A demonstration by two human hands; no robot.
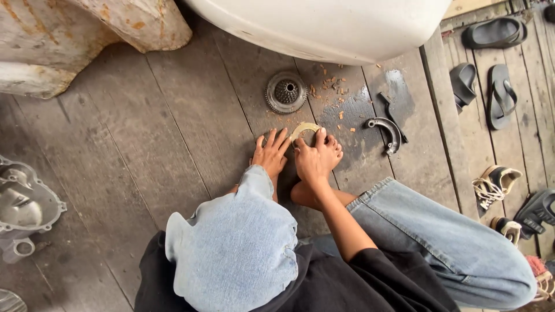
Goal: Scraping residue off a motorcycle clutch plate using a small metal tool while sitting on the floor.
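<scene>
Denim-clad knees (243, 254) frame both hands on the plank floor (173, 133). Left hand (270, 155), fingers spread flat, and right hand (315, 159), fingers closed, pinch a curved tan shoe piece (303, 129); toothed metal hub (286, 92) at twelve o'clock.

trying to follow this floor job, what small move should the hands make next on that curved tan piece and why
Probably keep the curved tan brake-shoe piece pinned to the grey wooden floorboards and reset the grip. The left hand and right hand both press beside it, while tan shavings lie just beyond, near the round toothed metal hub.
</scene>
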